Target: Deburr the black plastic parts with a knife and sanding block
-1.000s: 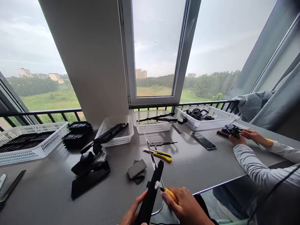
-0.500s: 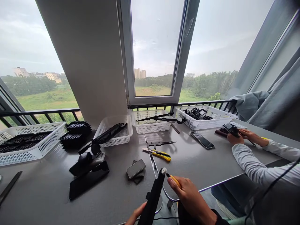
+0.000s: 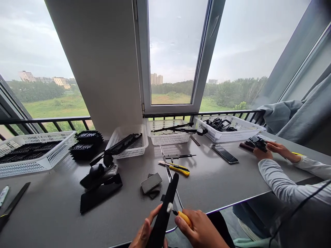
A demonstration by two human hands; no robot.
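My left hand (image 3: 144,230) is closed around a long, narrow black part (image 3: 163,213), which slants up and away from me over the table's front edge. In my right hand (image 3: 198,227) is a yellow-handled tool (image 3: 185,218) with a black collar, gripped between thumb and fingers. Its rounded white tip (image 3: 169,207) meets the right-hand edge of the black part, about midway along. Beyond the part lie a yellow utility knife (image 3: 178,168), a caliper (image 3: 181,156) and a grey block (image 3: 151,182) on a dark pad.
White baskets (image 3: 170,138) of black parts line the window side. A dark-screened device (image 3: 100,196), a ridged black stack (image 3: 86,144) and a file (image 3: 18,198) lie leftward. Right are a phone (image 3: 224,153) and a co-worker's hands (image 3: 274,151) holding a black part.
The white tip has moved from the black part's far end down to its middle, nearer me. More of my left hand shows. The view has shifted slightly left.
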